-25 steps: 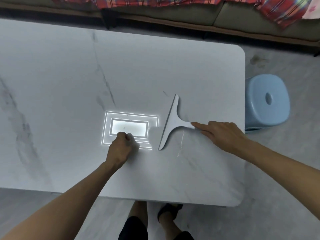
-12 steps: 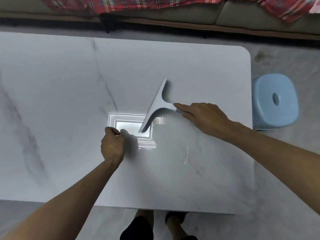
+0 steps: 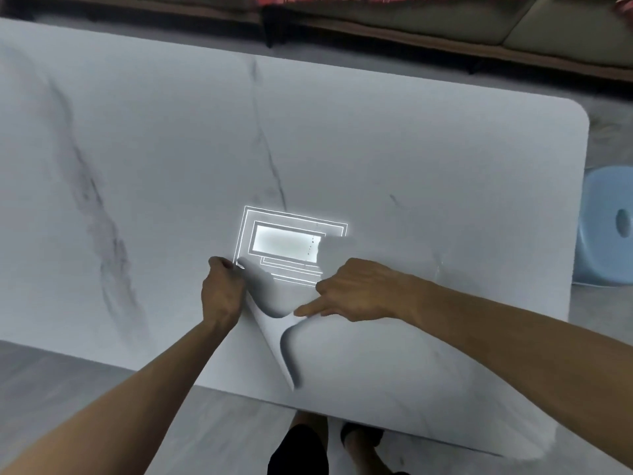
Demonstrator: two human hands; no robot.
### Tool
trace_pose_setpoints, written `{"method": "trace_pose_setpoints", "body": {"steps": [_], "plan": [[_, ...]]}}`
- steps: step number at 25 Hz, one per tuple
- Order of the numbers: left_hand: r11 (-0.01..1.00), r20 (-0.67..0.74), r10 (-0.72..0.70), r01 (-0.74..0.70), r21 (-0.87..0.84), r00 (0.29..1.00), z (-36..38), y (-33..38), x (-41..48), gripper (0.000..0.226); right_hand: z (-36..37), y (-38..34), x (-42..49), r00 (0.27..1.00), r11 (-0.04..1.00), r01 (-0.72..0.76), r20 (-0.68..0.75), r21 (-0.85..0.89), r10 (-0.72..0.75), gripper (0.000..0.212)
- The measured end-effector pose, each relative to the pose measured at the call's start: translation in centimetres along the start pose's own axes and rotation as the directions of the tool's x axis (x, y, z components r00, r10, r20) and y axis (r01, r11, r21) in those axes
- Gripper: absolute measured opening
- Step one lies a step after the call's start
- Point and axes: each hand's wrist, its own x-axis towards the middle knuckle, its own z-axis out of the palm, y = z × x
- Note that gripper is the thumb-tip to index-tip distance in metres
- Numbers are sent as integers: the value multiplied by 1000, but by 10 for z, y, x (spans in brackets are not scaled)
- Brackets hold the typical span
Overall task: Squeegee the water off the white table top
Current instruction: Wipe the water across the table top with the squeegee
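The white marble-look table top (image 3: 411,149) fills most of the view, with a bright lamp reflection (image 3: 291,248) at its middle. A few tiny water drops (image 3: 310,249) sit inside that reflection. The white squeegee (image 3: 270,337) lies on the table near the front edge, its blade running from beside my left hand down toward the edge. My right hand (image 3: 356,293) grips its handle, index finger stretched along it. My left hand (image 3: 222,293) is a closed fist resting on the table at the blade's far end, holding nothing that I can see.
A light blue plastic stool (image 3: 606,234) stands on the floor off the table's right edge. A sofa (image 3: 445,22) with a plaid cloth runs behind the far edge. My feet (image 3: 308,443) show below the front edge.
My right hand swung the squeegee from right of the reflection, over it, then down toward the front edge. The blade has turned. My left fist stayed almost in place.
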Motion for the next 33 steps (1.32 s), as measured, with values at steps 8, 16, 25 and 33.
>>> {"method": "trace_pose_setpoints", "body": {"steps": [8,16,25,33], "plan": [[992,106,93,-101,76,990,15,23,2,14,-5,41,-18,994,992,-106,-41,-65,103,44],[975,167,176,-195,108,970,49,75,-13,8,4,113,-135,752,788,-600,-238,141,615,40],[891,437,340,-434,133,833,110,140,-54,23,39,87,-259,323,390,-816,-222,426,920,39],[845,580,238,-461,272,779,148,179,-59,56,-33,215,-184,-15,36,-610,-57,792,998,20]]}}
